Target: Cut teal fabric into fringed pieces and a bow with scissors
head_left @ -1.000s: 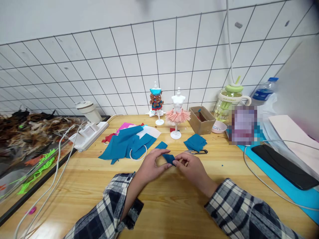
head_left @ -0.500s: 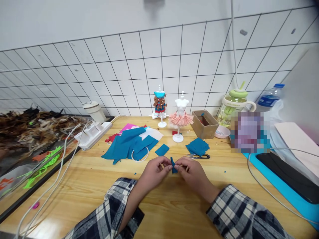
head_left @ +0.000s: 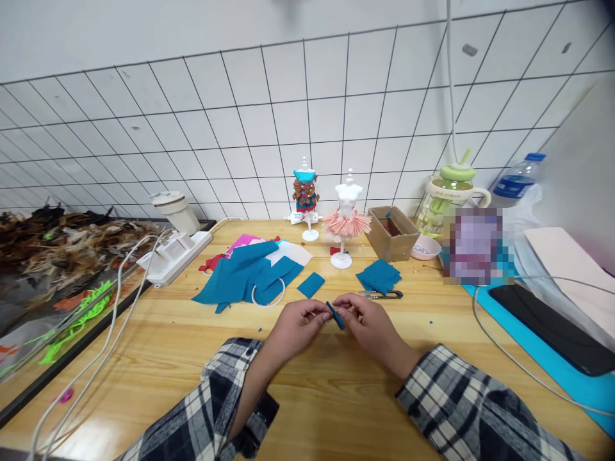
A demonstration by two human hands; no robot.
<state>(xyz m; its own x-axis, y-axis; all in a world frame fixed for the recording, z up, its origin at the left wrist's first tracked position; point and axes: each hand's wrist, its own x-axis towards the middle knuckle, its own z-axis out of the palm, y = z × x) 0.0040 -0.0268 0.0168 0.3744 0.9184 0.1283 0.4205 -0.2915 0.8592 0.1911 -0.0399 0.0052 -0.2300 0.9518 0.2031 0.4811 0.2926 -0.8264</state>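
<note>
Pinching now, left hand (head_left: 296, 329) and right hand (head_left: 371, 324) share a closed grip on the narrow blue cloth (head_left: 339, 318), in front of the pink-skirted mannequin (head_left: 346, 222)! Looks light, soft, easily creased; best held by its edges.

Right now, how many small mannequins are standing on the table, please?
2. The mannequin with a blue top stands near the tiled wall; the mannequin with a pink skirt stands to its right, just left of the cardboard box.

From head height, the view looks forward, down across the table (head_left: 336, 390).
</note>
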